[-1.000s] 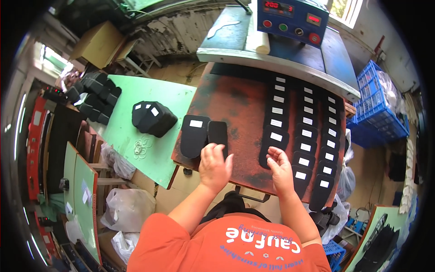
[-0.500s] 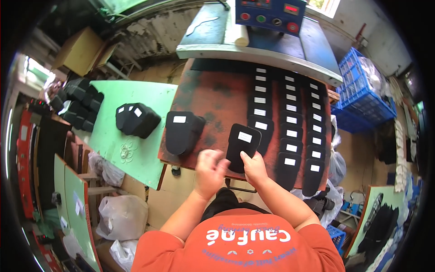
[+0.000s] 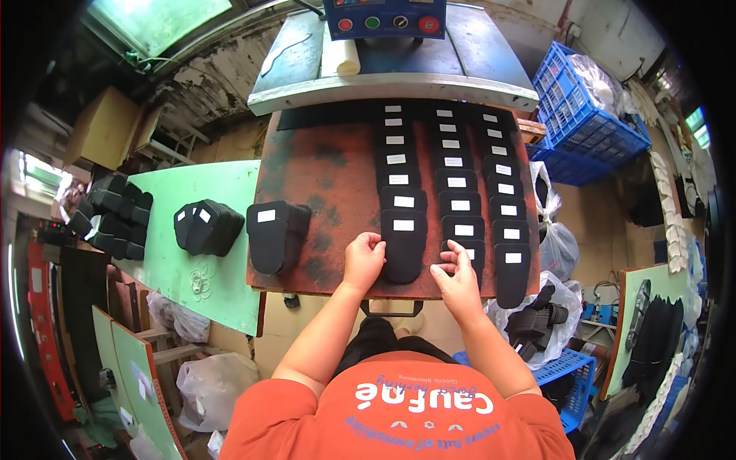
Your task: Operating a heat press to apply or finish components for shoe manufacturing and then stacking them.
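Note:
A black rounded pad (image 3: pixel 404 257) with a white label lies on the red-brown board, at the near end of the left of three overlapping columns. My left hand (image 3: pixel 363 262) is at this pad's left edge, thumb and curled fingertips pinched together against it. To the right, my right hand (image 3: pixel 458 284) holds nothing. Its fingers are apart, partly covering the lowest pad (image 3: pixel 474 253) of the middle column. The right column ends nearest me in another labelled pad (image 3: pixel 512 280). A thick stack of the same pads (image 3: pixel 277 241) stands on the board, left of my hands.
A green table (image 3: pixel 157 280) at the left bears another pad stack (image 3: pixel 215 230), thin rings and dark bundles. Behind the board stands a press machine (image 3: pixel 395 65) with a blue control box (image 3: pixel 383 19). Blue crates (image 3: pixel 583 107) and plastic bags (image 3: pixel 558 249) are at the right.
The pad that my right hand held tilted now lies flat at the near end of the left column. My right hand has let go; my left hand has moved to its edge. The view has shifted.

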